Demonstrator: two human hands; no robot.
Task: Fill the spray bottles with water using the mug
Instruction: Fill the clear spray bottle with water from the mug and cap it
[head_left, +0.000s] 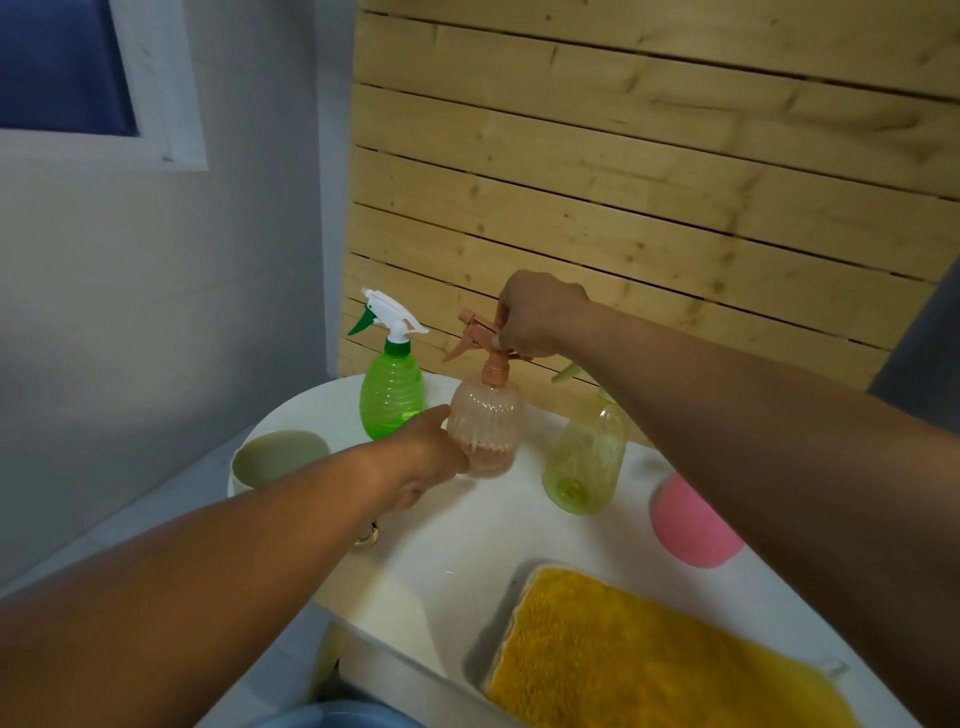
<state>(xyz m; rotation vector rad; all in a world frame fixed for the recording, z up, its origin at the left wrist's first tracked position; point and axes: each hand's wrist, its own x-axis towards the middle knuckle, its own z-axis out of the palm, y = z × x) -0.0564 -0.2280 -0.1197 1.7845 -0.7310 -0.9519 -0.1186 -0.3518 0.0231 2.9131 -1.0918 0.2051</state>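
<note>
A ribbed pink spray bottle (488, 415) stands upright on the white counter (467, 530), with a little liquid at its bottom. My left hand (426, 457) grips its lower body. My right hand (535, 317) holds the pink spray head (475, 332) on top of it. To the left stands a green spray bottle (392, 389) with a white and green head. A pale yellow-green spray bottle (587, 462) stands to the right, partly hidden behind my right arm. A pale green mug (278, 457) sits at the counter's left edge.
A pink sponge-like object (691, 525) lies on the counter under my right forearm. A yellow cloth (639, 660) fills a white tray at the front right. A wooden slat wall (649, 182) rises behind the counter, and a grey wall stands to the left.
</note>
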